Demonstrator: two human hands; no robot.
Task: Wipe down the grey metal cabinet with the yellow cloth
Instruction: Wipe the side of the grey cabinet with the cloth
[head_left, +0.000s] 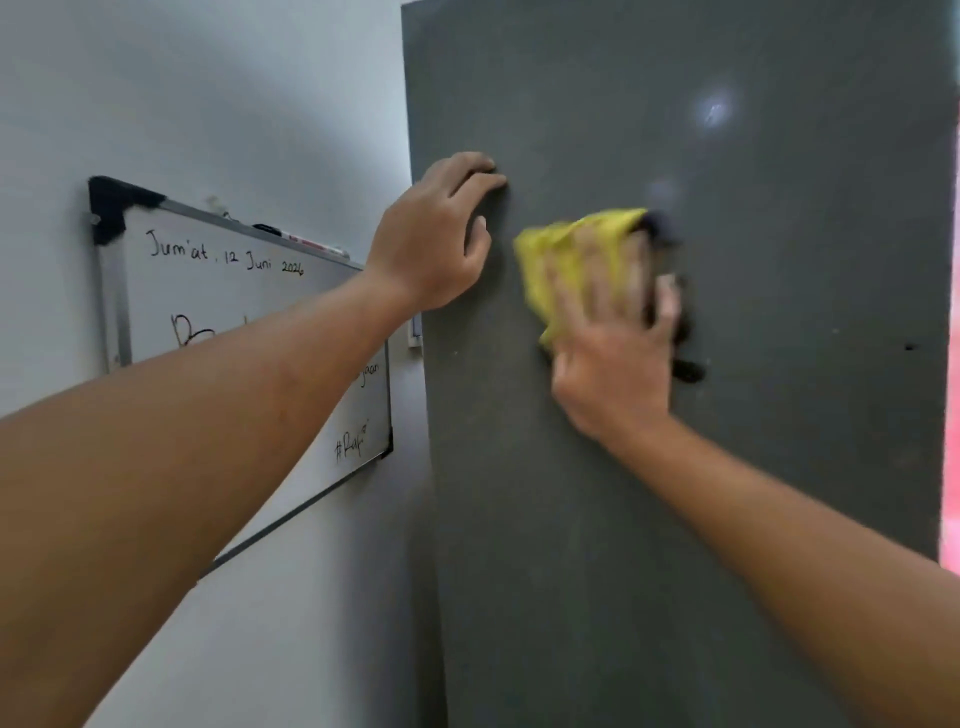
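Two bare forearms enter from the bottom, the left one from 8 o'clock and the right one from 4 o'clock, and both reach up to the cabinet (779, 441), a dark grey flat panel that fills the right half of the view. The right hand (615, 358) lies flat on the cloth (571, 244) with its fingers straight and spread, pointing to about 11 o'clock, and it presses the cloth against the panel near the middle. The cloth is yellow and crumpled, and it comes out above the fingers and at their 9 o'clock side; hand and cloth are both blurred. At 3 o'clock of this hand there is a dark blurred patch, and I cannot tell what it is. The left hand (436, 234) is at 9 o'clock of the cloth, near it but apart, close to the left edge of the cabinet. It holds nothing; its fingers are loosely bent and only the fingertips rest on the panel. At 1 o'clock of the cloth a pale glare spot (714, 111) shines on the metal. Farther back, at 9 o'clock of the view, a whiteboard (234, 306) hangs on the white wall (208, 104), partly hidden by the left arm. On it I can read "Jum'at, 12 Juni 2026" at the top and "#Rapi" in the lower corner; the other words are covered.
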